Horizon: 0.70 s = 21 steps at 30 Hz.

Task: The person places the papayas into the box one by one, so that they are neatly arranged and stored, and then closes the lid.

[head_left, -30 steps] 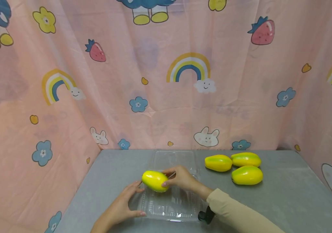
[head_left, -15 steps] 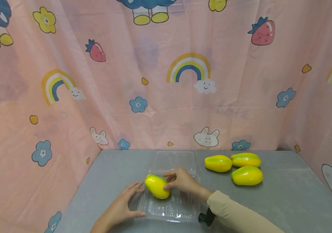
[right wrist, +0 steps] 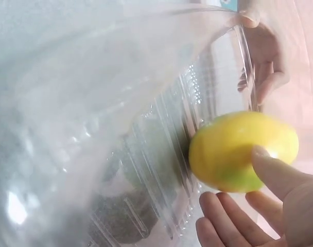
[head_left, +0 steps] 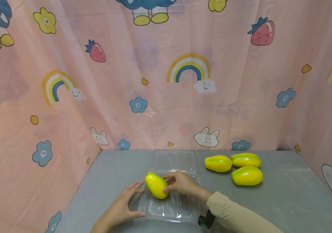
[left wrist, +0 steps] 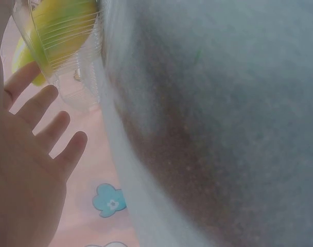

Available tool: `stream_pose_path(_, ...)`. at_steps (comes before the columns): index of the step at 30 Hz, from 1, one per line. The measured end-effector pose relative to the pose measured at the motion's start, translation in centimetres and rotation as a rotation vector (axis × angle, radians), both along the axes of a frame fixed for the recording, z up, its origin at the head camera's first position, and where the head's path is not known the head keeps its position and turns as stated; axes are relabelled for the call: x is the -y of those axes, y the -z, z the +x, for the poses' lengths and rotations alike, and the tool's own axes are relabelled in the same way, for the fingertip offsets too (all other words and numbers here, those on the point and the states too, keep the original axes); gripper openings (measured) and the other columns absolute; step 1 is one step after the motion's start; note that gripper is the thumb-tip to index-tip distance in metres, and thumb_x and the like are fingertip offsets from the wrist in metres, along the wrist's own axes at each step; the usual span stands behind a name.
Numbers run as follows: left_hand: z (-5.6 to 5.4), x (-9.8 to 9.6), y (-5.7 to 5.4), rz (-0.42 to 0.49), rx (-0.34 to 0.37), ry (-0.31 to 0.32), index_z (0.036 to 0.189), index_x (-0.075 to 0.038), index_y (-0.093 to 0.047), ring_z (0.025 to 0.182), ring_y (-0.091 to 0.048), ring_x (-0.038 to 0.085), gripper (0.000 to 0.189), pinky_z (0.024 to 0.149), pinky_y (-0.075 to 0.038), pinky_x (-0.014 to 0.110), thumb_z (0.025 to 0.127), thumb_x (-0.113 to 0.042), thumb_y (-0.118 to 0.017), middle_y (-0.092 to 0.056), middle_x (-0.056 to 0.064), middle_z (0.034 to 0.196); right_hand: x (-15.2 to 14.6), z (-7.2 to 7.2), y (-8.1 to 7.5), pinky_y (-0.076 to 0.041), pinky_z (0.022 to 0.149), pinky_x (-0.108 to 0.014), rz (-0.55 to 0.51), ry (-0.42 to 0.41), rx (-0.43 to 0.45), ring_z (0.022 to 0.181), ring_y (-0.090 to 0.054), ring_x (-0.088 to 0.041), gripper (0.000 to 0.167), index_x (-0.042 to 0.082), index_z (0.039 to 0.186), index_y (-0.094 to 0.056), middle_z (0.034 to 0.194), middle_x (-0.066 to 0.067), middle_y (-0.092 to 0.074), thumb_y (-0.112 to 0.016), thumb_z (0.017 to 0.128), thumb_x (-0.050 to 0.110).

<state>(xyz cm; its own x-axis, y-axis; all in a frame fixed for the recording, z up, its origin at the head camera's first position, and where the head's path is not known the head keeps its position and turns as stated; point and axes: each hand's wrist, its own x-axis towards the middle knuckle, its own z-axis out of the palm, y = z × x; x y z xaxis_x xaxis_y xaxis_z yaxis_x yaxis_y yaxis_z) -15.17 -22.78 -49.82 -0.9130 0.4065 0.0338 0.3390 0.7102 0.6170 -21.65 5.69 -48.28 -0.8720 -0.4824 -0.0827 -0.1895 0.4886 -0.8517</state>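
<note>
A yellow papaya (head_left: 156,185) with a green tinge is held slantwise by my right hand (head_left: 180,183), over the left part of a clear plastic clamshell box (head_left: 180,205). In the right wrist view my thumb lies on the papaya (right wrist: 239,149) and the fingers are curled beneath it. The box's lid (head_left: 174,160) lies folded back toward the curtain. My left hand (head_left: 125,200) is spread at the box's left side, fingertips and thumb right at the rim. Its fingers show loosely extended beside the ribbed plastic wall (left wrist: 69,51) in the left wrist view.
Three more papayas lie grouped at the back right of the grey table (head_left: 285,200): one on the left (head_left: 218,163), one behind (head_left: 246,160) and one in front (head_left: 247,175). A pink patterned curtain (head_left: 154,123) rises behind. A black wrist strap piece (head_left: 206,220) hangs under the right sleeve.
The papaya has turned from nearly level to a steeper slant, its stem end now up at the left. My right hand has shifted slightly toward me; the left hand has stayed put.
</note>
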Motion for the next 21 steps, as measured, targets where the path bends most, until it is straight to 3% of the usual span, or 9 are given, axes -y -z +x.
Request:
stream_pose_path(10,0.01,-0.02,0.14,0.005,0.002,0.002,0.132,-0.021,-0.057,0.149,-0.030,0.038,0.080,0.109,-0.034,0.071,0.066,-0.059,-0.083,-0.034,-0.002,0.162,0.03,0.04,-0.20,-0.061,0.082,-0.045,-0.006,0.022,0.016,0.097,-0.071,-0.024,0.056,0.011,0.128,-0.066,0.109,-0.013,-0.075,-0.084,0.078,0.025)
stream_pose_path(21,0.00,0.05,0.03,0.006,0.008,0.006,0.134,-0.021,-0.057,0.150,-0.029,0.037,0.082,0.110,-0.033,0.071,0.067,-0.061,-0.081,-0.033,-0.002,0.162,0.35,0.06,-0.17,-0.061,0.084,-0.045,0.003,0.033,0.001,0.103,-0.070,-0.027,0.056,0.017,0.133,-0.063,0.120,-0.013,-0.072,-0.082,0.080,0.023)
